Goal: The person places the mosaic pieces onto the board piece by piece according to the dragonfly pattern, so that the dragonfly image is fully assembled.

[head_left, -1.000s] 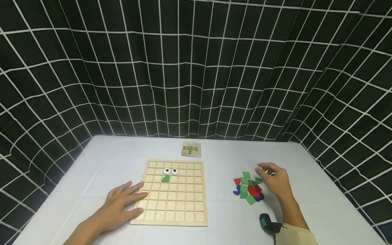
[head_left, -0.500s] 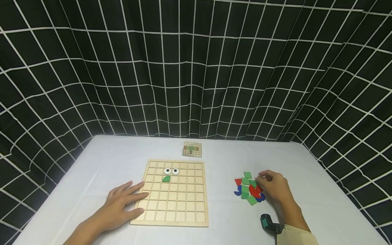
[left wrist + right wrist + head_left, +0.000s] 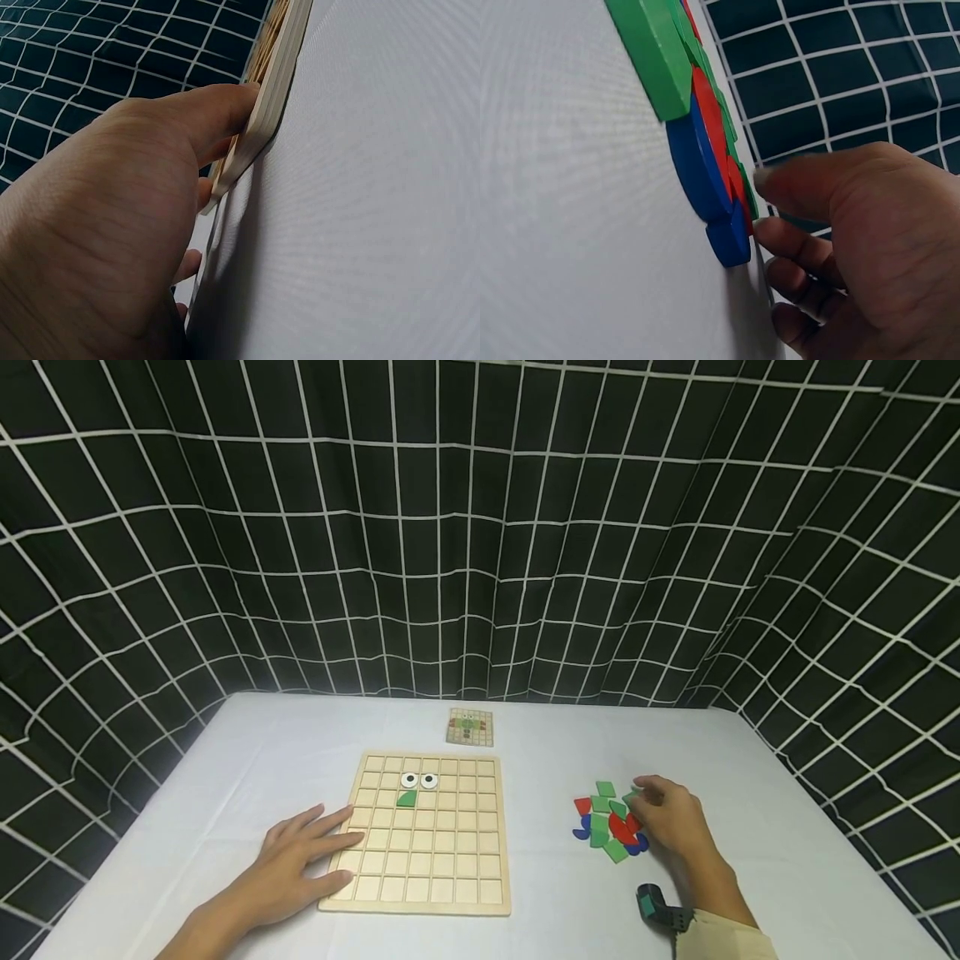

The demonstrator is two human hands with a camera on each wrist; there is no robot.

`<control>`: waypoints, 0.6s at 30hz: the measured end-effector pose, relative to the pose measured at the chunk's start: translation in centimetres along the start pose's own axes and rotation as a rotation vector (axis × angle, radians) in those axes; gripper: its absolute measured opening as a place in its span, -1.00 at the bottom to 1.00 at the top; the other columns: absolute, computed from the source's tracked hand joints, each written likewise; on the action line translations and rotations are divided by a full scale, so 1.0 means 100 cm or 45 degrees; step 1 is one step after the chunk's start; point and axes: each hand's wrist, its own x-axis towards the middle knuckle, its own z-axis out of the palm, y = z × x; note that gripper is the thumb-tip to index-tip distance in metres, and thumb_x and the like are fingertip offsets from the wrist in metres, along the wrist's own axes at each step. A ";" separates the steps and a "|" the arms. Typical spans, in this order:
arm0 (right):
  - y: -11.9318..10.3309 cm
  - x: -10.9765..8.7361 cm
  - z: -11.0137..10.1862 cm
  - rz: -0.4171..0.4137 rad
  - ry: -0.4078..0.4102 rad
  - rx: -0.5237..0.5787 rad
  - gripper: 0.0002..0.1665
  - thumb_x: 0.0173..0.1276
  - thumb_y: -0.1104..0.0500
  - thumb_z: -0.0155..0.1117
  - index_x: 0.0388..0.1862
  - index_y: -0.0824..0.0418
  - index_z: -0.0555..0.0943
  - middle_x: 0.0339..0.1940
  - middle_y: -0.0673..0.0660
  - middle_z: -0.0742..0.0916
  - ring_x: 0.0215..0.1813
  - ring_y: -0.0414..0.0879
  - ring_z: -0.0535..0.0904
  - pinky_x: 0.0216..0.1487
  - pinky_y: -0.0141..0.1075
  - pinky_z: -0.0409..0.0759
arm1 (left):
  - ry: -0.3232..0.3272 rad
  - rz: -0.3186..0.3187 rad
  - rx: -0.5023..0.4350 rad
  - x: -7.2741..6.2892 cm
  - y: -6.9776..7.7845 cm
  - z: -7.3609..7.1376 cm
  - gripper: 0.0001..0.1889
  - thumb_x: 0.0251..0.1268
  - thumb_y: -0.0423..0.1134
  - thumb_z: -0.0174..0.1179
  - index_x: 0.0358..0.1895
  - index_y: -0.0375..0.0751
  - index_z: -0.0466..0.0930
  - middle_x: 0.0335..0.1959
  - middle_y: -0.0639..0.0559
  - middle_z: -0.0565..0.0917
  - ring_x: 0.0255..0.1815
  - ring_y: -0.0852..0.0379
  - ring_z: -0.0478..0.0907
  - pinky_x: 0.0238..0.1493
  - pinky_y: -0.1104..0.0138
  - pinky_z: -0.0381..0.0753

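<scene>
My left hand (image 3: 296,856) rests spread over the left edge of a wooden grid board (image 3: 442,864); in the left wrist view its thumb lies on the board's edge. Two round eye tiles (image 3: 409,780) sit side by side in the board's upper cells, with a green quarter-circle tile (image 3: 407,798) below the left eye. At the right, my right hand (image 3: 670,814) has its thumb and curled fingers on a green rounded tile (image 3: 632,795) at the far right side of a loose pile. Its fingers partly cover that tile. In the right wrist view the thumb tip and index fingertip meet the tile's edge (image 3: 751,196).
The pile holds several green square tiles (image 3: 616,851), red tiles (image 3: 619,828) and blue curved tiles (image 3: 581,833), some overlapping. Behind the board lies a small picture card (image 3: 470,727) showing a tile figure. A black grid-patterned curtain (image 3: 465,543) stands behind the white table (image 3: 555,885).
My right hand has come down and in to the pile's right side, its fingers closing at the green rounded tile, which has shifted slightly away from me. My left hand stays put.
</scene>
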 end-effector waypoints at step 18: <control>0.001 0.001 0.002 0.002 -0.033 -0.082 -0.55 0.24 0.11 0.23 0.05 0.32 0.56 0.02 0.37 0.56 0.05 0.24 0.49 0.05 0.14 0.49 | -0.026 -0.045 -0.008 0.000 0.003 0.001 -0.58 0.09 0.20 0.20 0.08 0.36 0.54 0.36 0.19 0.35 0.40 -0.19 0.12 0.25 -0.13 -0.05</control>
